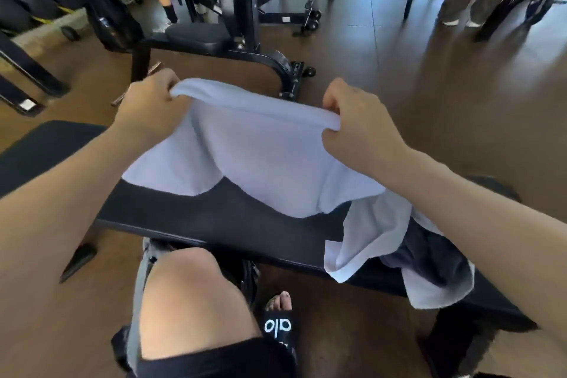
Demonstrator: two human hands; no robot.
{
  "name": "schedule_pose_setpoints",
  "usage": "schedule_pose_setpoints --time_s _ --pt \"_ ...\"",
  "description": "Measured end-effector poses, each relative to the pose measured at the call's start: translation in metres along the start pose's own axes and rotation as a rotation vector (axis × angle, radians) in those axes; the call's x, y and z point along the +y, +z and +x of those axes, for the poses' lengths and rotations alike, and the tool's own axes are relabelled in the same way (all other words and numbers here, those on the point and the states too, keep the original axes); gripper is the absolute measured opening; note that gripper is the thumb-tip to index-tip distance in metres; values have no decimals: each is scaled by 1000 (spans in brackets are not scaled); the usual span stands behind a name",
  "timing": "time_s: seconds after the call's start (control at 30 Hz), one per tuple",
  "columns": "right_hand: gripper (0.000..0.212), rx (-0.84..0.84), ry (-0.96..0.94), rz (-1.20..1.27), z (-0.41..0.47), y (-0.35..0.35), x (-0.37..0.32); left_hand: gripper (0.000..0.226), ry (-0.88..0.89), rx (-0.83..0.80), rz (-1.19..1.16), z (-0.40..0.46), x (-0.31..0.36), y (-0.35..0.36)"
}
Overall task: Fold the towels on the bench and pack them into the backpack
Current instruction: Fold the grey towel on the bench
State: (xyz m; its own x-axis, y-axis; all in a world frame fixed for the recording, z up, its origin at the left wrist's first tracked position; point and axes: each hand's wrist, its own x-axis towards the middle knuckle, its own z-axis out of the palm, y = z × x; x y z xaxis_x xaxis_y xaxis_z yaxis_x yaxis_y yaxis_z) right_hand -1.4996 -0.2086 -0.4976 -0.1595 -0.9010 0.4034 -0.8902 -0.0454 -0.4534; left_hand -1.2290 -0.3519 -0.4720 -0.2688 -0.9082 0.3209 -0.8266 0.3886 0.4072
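A white towel [257, 156] hangs spread between the left hand [150, 107] and the right hand [359, 123], each gripping a bunched upper corner, so its top edge runs rolled and taut between them while its lower edge sags in two scallops onto the black padded bench [214, 212]. A second white towel [365, 242] lies crumpled at the bench's right end, draped over the near edge beside a dark cloth. The bench runs across the view from left to right, just beyond the person's knee.

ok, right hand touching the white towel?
Touching. Head view: the right hand pinches the white towel's top edge; the left hand grips the other corner.
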Motion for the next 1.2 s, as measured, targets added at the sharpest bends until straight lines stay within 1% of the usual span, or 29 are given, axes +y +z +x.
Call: schedule_pose_setpoints --time_s 0.1,0.2,0.27,0.33,0.47,0.5,0.53,0.57,0.6,0.63,0.7,0.73,0.77,0.8,0.83,0.87,0.93,1.0,1.07,1.13,1.2 --pt "23 -99 31 60 15 25 -6 16 -77 -31 79 1 -35 3" --pt "18 -228 110 -5 39 33 -4 17 -136 -39 102 8 -58 4" --pt "16 -239 143 -64 55 30 -2 18 -167 -3 121 16 -63 -1" --pt "20 -138 120 -131 70 21 -6 18 -175 92 120 29 -61 -11" --pt "31 150 36 -282 82 2 -19 25 -146 424 8 48 -42 -36" --pt "32 194 11 -288 77 0 -21 27 -129 478 -12 46 -39 -39" --pt "32 214 -20 -278 69 2 -21 28 -113 497 -7 42 -41 -39" --pt "32 201 -51 -262 58 9 -21 27 -95 477 32 34 -48 -34" --pt "30 146 -73 -248 43 19 -20 25 -72 420 108 25 -60 -26" --pt "27 47 -79 -246 27 33 -19 24 -33 331 202 13 -75 -15" --pt "18 -193 -66 -271 -6 65 -16 23 65 103 431 -9 -109 7" --pt "14 -306 -56 -287 -20 80 -14 25 111 -41 560 -19 -125 16" --pt "13 -405 -58 -299 -34 92 -13 29 166 -193 680 -30 -138 25" --pt "17 -488 -77 -308 -46 102 -13 35 231 -333 777 -40 -152 32" --pt "21 -551 -101 -315 -55 109 -13 41 281 -424 841 -50 -165 37" --pt "23 -587 -118 -314 -62 112 -15 45 307 -462 862 -60 -176 41" --pt "25 -607 -122 -298 -69 113 -18 50 290 -448 845 -76 -195 45" --pt "25 -660 -111 -285 -71 111 -22 45 269 -426 846 -83 -203 45" --pt "23 -755 -94 -271 -72 108 -25 35 315 -420 862 -86 -205 40" --pt "19 -850 -75 -266 -73 105 -26 32 366 -472 893 -89 -203 35" --pt "15 -957 -63 -288 -69 100 -28 33 346 -565 854 -95 -202 29"
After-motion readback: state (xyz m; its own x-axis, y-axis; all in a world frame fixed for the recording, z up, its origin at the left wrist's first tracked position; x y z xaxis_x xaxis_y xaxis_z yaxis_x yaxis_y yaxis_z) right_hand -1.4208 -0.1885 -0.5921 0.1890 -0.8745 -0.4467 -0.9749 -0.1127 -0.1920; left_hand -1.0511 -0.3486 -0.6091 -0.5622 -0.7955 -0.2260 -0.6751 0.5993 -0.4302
